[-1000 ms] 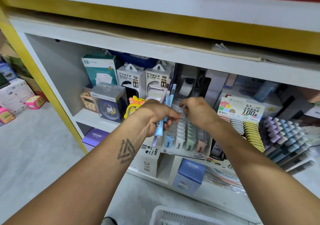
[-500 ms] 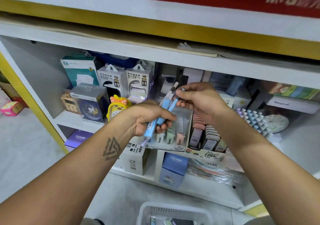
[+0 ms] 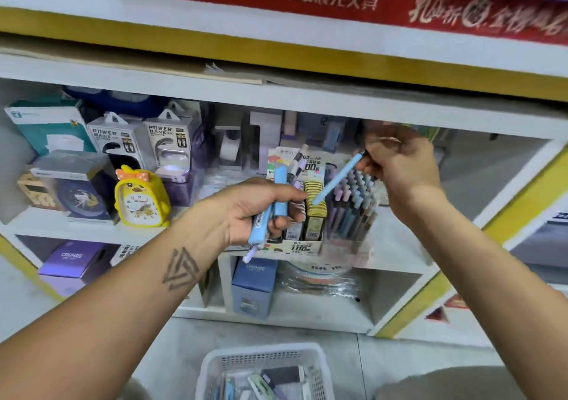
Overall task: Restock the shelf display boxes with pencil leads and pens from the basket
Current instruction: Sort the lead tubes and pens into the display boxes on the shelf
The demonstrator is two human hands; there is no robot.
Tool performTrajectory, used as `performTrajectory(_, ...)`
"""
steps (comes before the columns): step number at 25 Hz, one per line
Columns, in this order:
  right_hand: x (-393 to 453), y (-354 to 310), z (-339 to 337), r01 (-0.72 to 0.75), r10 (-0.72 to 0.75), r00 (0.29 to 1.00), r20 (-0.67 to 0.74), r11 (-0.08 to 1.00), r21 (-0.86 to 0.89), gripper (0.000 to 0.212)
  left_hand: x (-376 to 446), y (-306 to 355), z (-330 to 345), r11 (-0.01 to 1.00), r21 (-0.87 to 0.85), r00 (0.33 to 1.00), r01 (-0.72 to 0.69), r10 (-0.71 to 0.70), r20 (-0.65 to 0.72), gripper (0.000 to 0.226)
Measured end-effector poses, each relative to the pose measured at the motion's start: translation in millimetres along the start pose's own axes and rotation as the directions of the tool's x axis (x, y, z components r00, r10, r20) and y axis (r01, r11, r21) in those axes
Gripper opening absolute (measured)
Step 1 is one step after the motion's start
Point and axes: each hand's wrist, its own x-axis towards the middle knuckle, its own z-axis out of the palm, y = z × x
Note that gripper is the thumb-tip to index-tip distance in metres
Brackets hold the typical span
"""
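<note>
My left hand (image 3: 261, 209) grips a bundle of pens (image 3: 278, 203), mostly light blue, in front of the shelf. My right hand (image 3: 399, 166) pinches one light blue pen (image 3: 336, 178) by its upper end, tip slanting down-left above the pen display box (image 3: 350, 215), which holds several pastel pens standing upright. Just left of it stands the pencil lead display box (image 3: 310, 215) with rows of lead cases. The white basket (image 3: 264, 369) sits on the floor below, with several items inside.
On the left of the shelf (image 3: 92, 224) stand a yellow chick clock (image 3: 141, 199), power bank boxes (image 3: 144, 144) and a boxed blue clock (image 3: 76, 193). Purple and blue CRUHRE boxes (image 3: 253, 286) sit on the lower shelf. A yellow post edges the unit on the right.
My right hand has drawn one blue pen out of the bundle and carried it right, over the pen box. The view has shifted right and the basket shows more.
</note>
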Motion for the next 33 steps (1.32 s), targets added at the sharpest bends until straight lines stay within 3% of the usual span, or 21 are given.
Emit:
performTrajectory(5, -22, 13, -33, 0.203, -0.126, 0.964, 0.235, 0.918, -0.34, 0.017, 14, -9, 27, 1.0, -0.001, 0.998, -0.027, 0.026, -0.06, 0.014)
performTrajectory(8, -32, 25, -44, 0.345, -0.184, 0.921, 0.343, 0.795, -0.498, 0.011, 22, -13, 36, 0.998, -0.027, 0.995, -0.061, 0.058, -0.085, 0.014)
performTrajectory(16, -35, 34, -50, 0.503, -0.205, 0.837, 0.508, 0.655, -0.564, 0.008, 30, -20, 44, 0.998, -0.029, 0.995, -0.057, 0.055, -0.083, 0.007)
performTrajectory(19, -32, 34, -50, 0.596, -0.179, 0.783, 0.595, 0.491, -0.636, 0.01, 29, -21, 45, 0.998, -0.034, 0.997, -0.06, 0.058, -0.055, 0.005)
performTrajectory(21, -29, 31, -47, 0.557, -0.156, 0.822, 0.547, 0.42, -0.717, 0.018, 28, -21, 46, 0.997, -0.061, 0.998, -0.055, 0.054, -0.018, 0.004)
performTrajectory(22, -28, 27, -44, 0.507, -0.164, 0.855, 0.492, 0.461, -0.728, 0.02, 27, -21, 46, 0.996, -0.075, 0.999, -0.053, 0.053, 0.001, 0.005)
performTrajectory(24, -27, 17, -34, 0.301, -0.102, 0.938, 0.332, 0.716, -0.63, 0.017, 25, -20, 47, 0.995, -0.086, 0.998, -0.054, 0.057, 0.037, 0.008)
performTrajectory(26, -28, 10, -22, 0.003, 0.12, 0.955, 0.273, 0.911, -0.411, 0.019, 23, -19, 47, 0.994, -0.087, 0.996, -0.06, 0.066, 0.065, 0.006)
performTrajectory(29, -31, 8, -10, -0.145, 0.26, 0.902, 0.344, 0.934, -0.326, 0.02, 20, -17, 46, 0.994, -0.083, 0.993, -0.072, 0.079, 0.086, 0.006)
performTrajectory(33, -30, 6, -7, -0.173, 0.253, 0.919, 0.303, 0.948, -0.268, 0.015, 15, -16, 42, 0.994, -0.08, 0.994, -0.071, 0.077, 0.075, 0.016)
